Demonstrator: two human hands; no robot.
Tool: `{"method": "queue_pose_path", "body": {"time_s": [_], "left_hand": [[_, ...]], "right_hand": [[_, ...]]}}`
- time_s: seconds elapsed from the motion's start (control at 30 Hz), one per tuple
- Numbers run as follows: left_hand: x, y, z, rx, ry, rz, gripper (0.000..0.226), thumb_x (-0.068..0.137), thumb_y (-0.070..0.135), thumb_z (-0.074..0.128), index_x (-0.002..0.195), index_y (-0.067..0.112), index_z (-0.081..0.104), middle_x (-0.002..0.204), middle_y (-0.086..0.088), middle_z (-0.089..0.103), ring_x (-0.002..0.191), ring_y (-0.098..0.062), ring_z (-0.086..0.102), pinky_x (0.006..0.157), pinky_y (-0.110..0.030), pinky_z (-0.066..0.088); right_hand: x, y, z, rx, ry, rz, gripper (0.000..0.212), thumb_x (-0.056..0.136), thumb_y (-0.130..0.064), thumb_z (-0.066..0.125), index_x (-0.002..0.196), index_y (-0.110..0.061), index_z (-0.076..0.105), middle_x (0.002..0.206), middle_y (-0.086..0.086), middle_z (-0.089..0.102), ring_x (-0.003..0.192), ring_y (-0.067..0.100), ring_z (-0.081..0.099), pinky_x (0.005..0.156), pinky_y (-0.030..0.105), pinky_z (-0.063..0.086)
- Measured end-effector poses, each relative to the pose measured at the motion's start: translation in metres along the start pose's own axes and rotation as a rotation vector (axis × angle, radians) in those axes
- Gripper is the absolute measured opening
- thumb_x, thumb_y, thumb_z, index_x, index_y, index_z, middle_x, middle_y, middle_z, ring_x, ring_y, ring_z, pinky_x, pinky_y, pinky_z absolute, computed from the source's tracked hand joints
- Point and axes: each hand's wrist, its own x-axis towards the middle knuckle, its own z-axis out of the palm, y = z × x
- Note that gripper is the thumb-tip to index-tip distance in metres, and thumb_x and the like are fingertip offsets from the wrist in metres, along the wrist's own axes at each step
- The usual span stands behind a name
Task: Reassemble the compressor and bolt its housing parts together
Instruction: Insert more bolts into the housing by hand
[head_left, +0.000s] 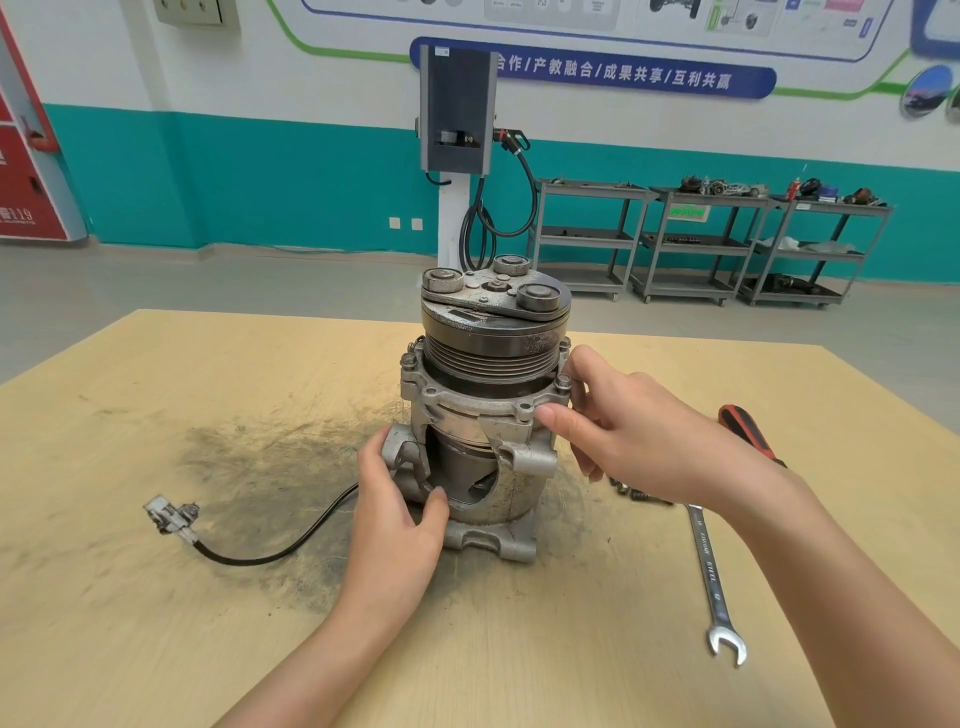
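Observation:
The compressor (483, 415) stands upright on the wooden table (156, 623), its black pulley and clutch plate (493, 312) on top. Its cutaway aluminium housing shows the inner parts. Bolts (562, 383) stick up from the upper flange. My left hand (400, 525) holds the lower housing from the left, thumb at the cutaway's edge. My right hand (623, 431) grips the upper flange at the right side, thumb on its front rim and fingers behind the bolt. A black cable with a grey connector (169, 514) trails off to the left.
A combination wrench (711, 577) lies on the table to the right, beside a red-and-black handled screwdriver (748, 431). Loose bolts (641, 496) lie partly hidden under my right wrist. Dark grime marks the table left of the compressor. Metal carts stand by the far wall.

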Motion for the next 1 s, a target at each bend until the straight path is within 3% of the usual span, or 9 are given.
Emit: {"method": "queue_pose_path", "body": {"time_s": [0.3,0.47,0.83,1.0], "left_hand": [[0.0,-0.001,0.0,0.01,-0.003,0.004,0.066,0.091,0.004,0.059,0.13,0.042,0.021,0.128,0.01,0.053,0.117,-0.005,0.052,0.102,-0.029,0.041],[0.0,-0.002,0.0,0.01,0.002,0.009,0.066,0.091,0.005,0.059,0.128,0.044,0.021,0.125,0.016,0.051,0.114,0.005,0.05,0.095,-0.016,0.038],[0.001,-0.002,0.0,0.039,0.008,0.022,0.065,0.09,0.006,0.06,0.13,0.041,0.022,0.125,0.01,0.053,0.112,-0.006,0.053,0.099,-0.028,0.041],[0.001,-0.002,0.001,0.024,0.005,0.018,0.063,0.09,0.005,0.059,0.132,0.036,0.024,0.124,0.008,0.054,0.11,-0.004,0.054,0.097,-0.027,0.043]], "right_hand": [[-0.001,0.0,-0.001,-0.003,-0.009,0.002,0.024,0.089,-0.06,0.039,0.092,-0.036,0.035,0.07,0.0,0.064,0.062,0.008,0.061,0.066,0.044,0.054],[-0.002,-0.002,0.0,0.001,-0.004,-0.001,0.023,0.089,-0.058,0.04,0.092,-0.036,0.035,0.072,0.003,0.064,0.064,0.011,0.061,0.067,0.046,0.054],[-0.004,-0.004,0.007,0.065,0.031,0.02,0.018,0.098,-0.047,0.043,0.087,-0.039,0.031,0.068,0.001,0.065,0.064,0.015,0.06,0.057,0.039,0.052],[-0.004,-0.004,0.011,0.1,0.047,0.029,0.02,0.099,-0.043,0.044,0.086,-0.037,0.03,0.07,-0.002,0.065,0.07,0.016,0.062,0.067,0.041,0.051]]}}
